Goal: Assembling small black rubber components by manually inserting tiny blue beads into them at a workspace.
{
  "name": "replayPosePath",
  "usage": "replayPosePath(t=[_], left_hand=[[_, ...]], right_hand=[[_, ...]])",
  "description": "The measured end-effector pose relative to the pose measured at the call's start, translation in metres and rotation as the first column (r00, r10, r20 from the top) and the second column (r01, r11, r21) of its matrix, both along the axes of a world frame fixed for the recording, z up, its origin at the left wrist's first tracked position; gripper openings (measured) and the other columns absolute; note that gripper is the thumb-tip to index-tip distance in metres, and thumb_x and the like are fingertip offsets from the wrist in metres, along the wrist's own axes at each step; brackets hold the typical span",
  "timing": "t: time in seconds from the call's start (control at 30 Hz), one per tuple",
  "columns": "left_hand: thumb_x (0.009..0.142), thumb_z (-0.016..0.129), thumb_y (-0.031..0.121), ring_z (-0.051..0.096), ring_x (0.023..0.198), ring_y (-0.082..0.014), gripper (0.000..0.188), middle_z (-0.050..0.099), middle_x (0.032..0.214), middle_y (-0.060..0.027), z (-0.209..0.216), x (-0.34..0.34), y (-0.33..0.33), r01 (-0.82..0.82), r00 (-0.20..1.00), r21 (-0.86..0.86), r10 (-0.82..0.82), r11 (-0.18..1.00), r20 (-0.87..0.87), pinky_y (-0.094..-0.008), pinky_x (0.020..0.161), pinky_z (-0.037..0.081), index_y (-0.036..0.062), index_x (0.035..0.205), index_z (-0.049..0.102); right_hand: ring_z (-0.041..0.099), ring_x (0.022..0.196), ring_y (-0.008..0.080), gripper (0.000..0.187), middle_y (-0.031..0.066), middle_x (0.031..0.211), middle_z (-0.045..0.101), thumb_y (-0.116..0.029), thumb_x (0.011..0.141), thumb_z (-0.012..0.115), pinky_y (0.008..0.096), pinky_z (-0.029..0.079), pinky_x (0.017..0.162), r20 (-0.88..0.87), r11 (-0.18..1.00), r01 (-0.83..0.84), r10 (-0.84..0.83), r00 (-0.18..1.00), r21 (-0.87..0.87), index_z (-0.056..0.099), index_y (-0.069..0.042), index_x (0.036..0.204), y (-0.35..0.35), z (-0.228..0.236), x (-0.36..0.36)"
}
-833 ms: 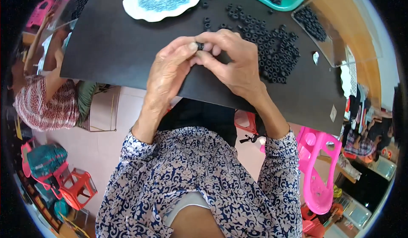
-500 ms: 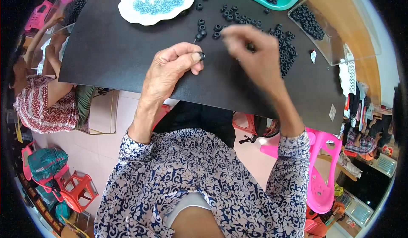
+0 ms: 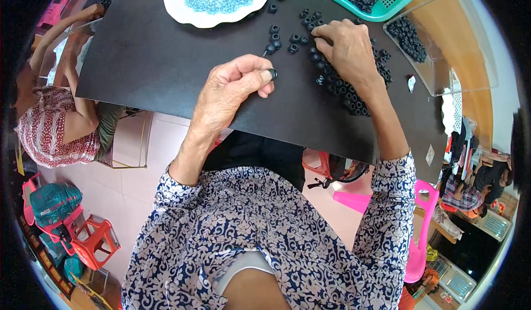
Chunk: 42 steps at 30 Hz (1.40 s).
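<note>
My left hand (image 3: pixel 238 83) is closed above the table's near part, with a shiny black bead (image 3: pixel 274 73) showing at the thumb tip. A thin grey strand or wire shows just beyond its knuckles, by a short line of round black beads (image 3: pixel 276 37). Whether those are threaded on it I cannot tell. My right hand (image 3: pixel 345 50) reaches into the spread of loose black beads (image 3: pixel 349 98), fingers curled down and thumb close to the forefinger. What lies between its fingertips, if anything, is too small to tell.
A wavy-rimmed white plate (image 3: pixel 221 21) of tiny blue beads stands at the back. Beyond my right hand are a green basket (image 3: pixel 381 16) and a clear tray (image 3: pixel 470 80), both holding black beads. At left sits another person (image 3: pixel 61 127). A pink chair (image 3: pixel 420 254) stands at right.
My right hand has moved forward from above the middle of the table and come down at the loose beads. The left keeps its grip; the whole view has shifted slightly.
</note>
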<state>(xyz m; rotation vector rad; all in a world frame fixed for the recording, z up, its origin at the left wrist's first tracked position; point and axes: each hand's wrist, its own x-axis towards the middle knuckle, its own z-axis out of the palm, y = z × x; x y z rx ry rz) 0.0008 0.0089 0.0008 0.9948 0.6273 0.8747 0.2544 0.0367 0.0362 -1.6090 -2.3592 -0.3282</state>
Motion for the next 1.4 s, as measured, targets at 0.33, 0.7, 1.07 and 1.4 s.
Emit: replayPosePath(t=[0.33, 0.7, 1.07, 1.4], left_hand=[[0.088, 0.061, 0.011, 0.051, 0.077, -0.0177, 0.023, 0.055, 0.08, -0.0096, -0.004, 0.002, -0.005, -0.034, 0.999, 0.017, 0.034, 0.999, 0.001, -0.0292, 0.075, 0.041, -0.006, 0.103, 0.06], [0.092, 0.058, 0.01, 0.051, 0.08, -0.0151, 0.02, 0.054, 0.081, -0.0064, -0.009, 0.005, 0.004, 0.037, 0.997, 0.037, -0.039, 0.999, 0.069, -0.0271, 0.078, 0.042, -0.0058, 0.105, 0.058], [0.09, 0.059, 0.01, 0.058, 0.075, -0.0127, 0.021, 0.063, 0.082, -0.0074, 0.007, 0.01, -0.001, -0.046, 0.991, 0.036, 0.05, 0.998, -0.125, -0.0237, 0.07, 0.046, -0.0053, 0.105, 0.062], [0.091, 0.061, 0.01, 0.058, 0.075, -0.0097, 0.017, 0.064, 0.082, -0.0045, -0.003, 0.004, 0.0, 0.004, 1.0, 0.03, -0.005, 1.0, 0.027, -0.0227, 0.072, 0.048, -0.0033, 0.101, 0.064]], right_hand=[[0.067, 0.069, 0.0222, 0.018, 0.0094, 0.074, 0.068, -0.019, 0.07, 0.066, 0.0341, 0.054, 0.068, -0.545, 1.0, 0.008, 0.006, 0.839, 0.022, 0.071, -0.008, 0.083, -0.005, 0.001, -0.005], [0.065, 0.071, 0.0136, 0.017, 0.0083, 0.089, 0.065, -0.003, 0.074, 0.068, 0.0241, 0.052, 0.065, -0.95, 0.976, -0.186, -0.057, 0.306, -0.118, 0.074, -0.004, 0.089, -0.092, -0.009, -0.062], [0.067, 0.091, 0.0155, 0.02, 0.0086, 0.097, 0.069, 0.007, 0.081, 0.065, 0.0256, 0.053, 0.081, -0.947, 0.93, -0.178, -0.319, 0.043, -0.322, 0.067, 0.003, 0.1, -0.086, -0.024, -0.067], [0.066, 0.091, 0.0171, 0.022, 0.0083, 0.101, 0.066, 0.013, 0.082, 0.062, 0.028, 0.052, 0.086, -0.962, 0.943, -0.278, -0.23, -0.145, -0.183, 0.067, 0.002, 0.101, -0.086, -0.033, -0.069]])
